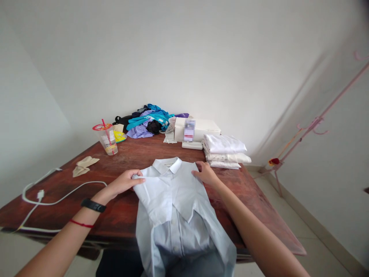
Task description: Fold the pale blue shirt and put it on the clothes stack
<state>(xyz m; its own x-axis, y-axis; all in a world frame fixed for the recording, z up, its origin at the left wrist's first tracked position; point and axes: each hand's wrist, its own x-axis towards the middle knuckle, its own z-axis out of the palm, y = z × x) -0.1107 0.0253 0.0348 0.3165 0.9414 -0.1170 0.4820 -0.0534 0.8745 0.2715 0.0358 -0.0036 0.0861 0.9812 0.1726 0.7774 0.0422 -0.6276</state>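
Note:
A pale blue collared shirt (173, 200) lies on the dark wooden table (121, 161), collar away from me, its sides folded inward and its lower part hanging over the near edge. My left hand (125, 181) grips the shirt's left shoulder, fingers curled on the cloth. At the right shoulder, my right hand (205, 173) pinches the fabric edge. A black band and a red string circle my left wrist.
A stack of folded white garments (226, 151) sits at the right rear beside a white box (198, 129). A heap of blue and purple clothes (150, 121) fills the far corner. A plastic cup with a red straw (108, 140), a beige cloth (83, 165) and a white cable (52, 192) lie left.

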